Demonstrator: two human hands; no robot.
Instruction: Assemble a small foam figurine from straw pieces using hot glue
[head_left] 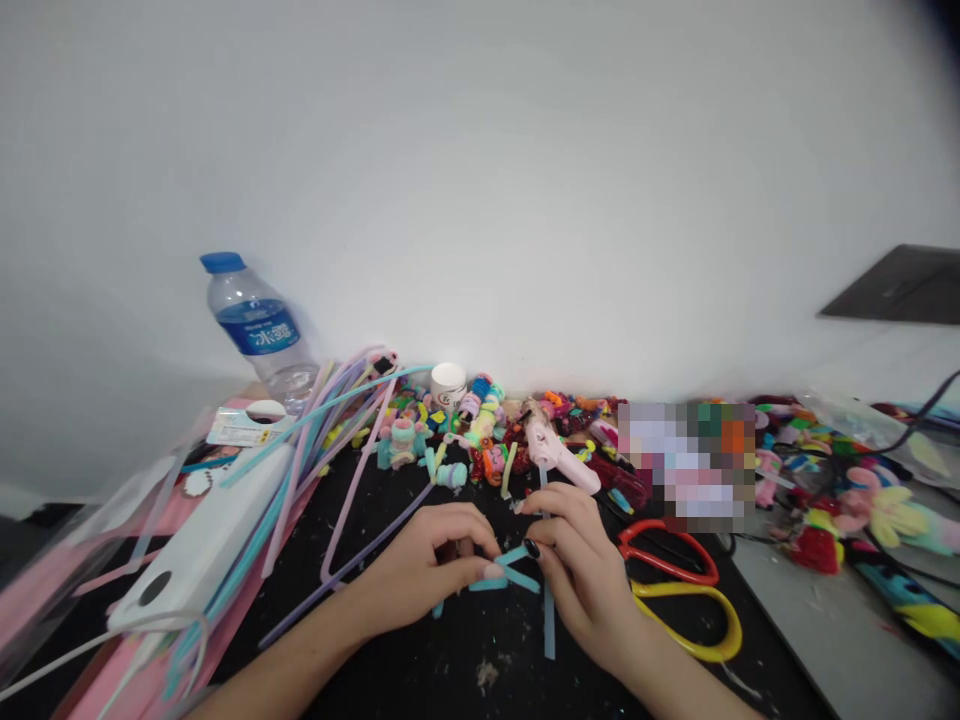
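Observation:
My left hand [427,565] and my right hand [581,560] meet over the black tabletop [450,660], both pinched on light blue pipe-cleaner strips [517,578]. The strips cross between my fingertips, and one piece hangs down toward me under the right hand. A pink glue gun [559,455] lies just beyond my right hand.
A water bottle [259,335] stands at the back left by a white box [202,540] and a bundle of long pastel pipe cleaners [337,440]. Small colourful craft figures [480,420] line the wall. Red scissors [667,550] and yellow scissors [697,615] lie right of my hands.

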